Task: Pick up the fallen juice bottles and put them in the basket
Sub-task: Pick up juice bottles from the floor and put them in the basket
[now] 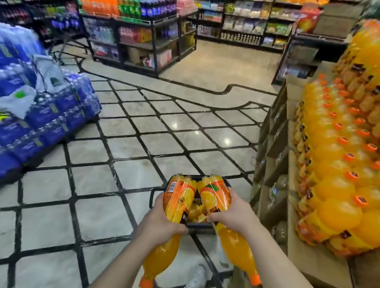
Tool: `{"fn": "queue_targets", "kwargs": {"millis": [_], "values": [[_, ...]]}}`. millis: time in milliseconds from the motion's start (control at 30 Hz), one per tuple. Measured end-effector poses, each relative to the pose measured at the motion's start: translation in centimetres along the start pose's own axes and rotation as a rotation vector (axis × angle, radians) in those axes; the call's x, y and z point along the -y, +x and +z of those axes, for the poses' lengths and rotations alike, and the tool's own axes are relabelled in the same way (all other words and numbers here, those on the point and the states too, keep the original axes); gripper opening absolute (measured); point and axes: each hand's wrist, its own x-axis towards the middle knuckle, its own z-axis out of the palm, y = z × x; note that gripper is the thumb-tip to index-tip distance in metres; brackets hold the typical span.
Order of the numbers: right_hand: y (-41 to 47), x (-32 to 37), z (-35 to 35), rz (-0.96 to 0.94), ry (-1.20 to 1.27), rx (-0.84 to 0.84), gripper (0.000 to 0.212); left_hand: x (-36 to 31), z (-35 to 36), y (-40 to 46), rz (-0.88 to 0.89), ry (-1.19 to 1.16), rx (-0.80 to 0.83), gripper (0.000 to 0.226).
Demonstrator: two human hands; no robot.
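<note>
Both hands grip orange plastic juice bottles: your left hand point(158, 219) one point(172, 211), your right hand point(231, 214) another point(227, 220). Lower them bases-first, together, into the dark plastic basket point(199, 225) below.

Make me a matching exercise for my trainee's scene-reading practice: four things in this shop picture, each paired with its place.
Things:
1. left bottle
2. right bottle
3. basket
4. water packs

Places:
A. stacked on the floor at the left of the aisle
B. on the floor below both bottles, with orange bottles already in it
C. in the grip of the right hand, cap toward the camera
D. in the grip of the left hand, barcode facing up

Pairs: 1-D, 2-C, 3-B, 4-A
</note>
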Motion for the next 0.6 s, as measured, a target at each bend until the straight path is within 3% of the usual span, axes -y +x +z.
{"fn": "queue_targets", "kwargs": {"millis": [333,600], "values": [[19.2,5.3,-3.7,0.013,0.125,-0.039,0.124,-7.5,-2.1,19.0,-0.002,-0.005,0.039,0.133],[31.5,5.7,-0.7,0.188,0.189,-0.033,0.124,-7.5,-1.4,33.4,0.019,0.046,0.18,0.132]]}}
